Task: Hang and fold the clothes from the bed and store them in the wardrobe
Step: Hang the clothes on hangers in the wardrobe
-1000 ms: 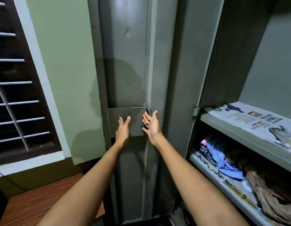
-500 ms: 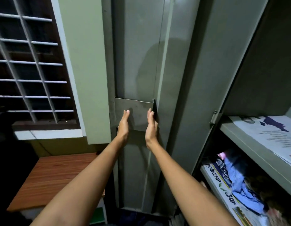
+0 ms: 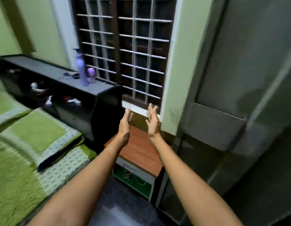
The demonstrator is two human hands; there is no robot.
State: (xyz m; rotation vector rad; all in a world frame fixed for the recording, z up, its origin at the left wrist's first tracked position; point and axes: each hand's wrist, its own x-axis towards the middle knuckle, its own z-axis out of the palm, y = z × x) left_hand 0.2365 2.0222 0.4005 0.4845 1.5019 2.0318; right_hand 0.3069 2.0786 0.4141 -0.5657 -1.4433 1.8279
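Note:
My left hand (image 3: 124, 126) and my right hand (image 3: 152, 120) are stretched out in front of me, palms facing each other, fingers straight, holding nothing. They hover above a small wooden-topped bedside table (image 3: 140, 150). The grey metal wardrobe (image 3: 239, 98) stands to the right, its open door with a small pocket (image 3: 218, 126) facing me. The bed (image 3: 27, 160) with green quilted cover and pillows lies at the left. No clothes show on the visible part of the bed.
A dark headboard shelf (image 3: 60, 82) holds a purple pump bottle (image 3: 82, 69), a small purple bottle (image 3: 91, 75) and small items. A barred window (image 3: 125, 51) fills the wall ahead. Dark floor (image 3: 118, 203) lies between bed and wardrobe.
The view has swung left from the wardrobe door toward the window and bed. Both hands have left the door pocket and now hover open over the bedside table.

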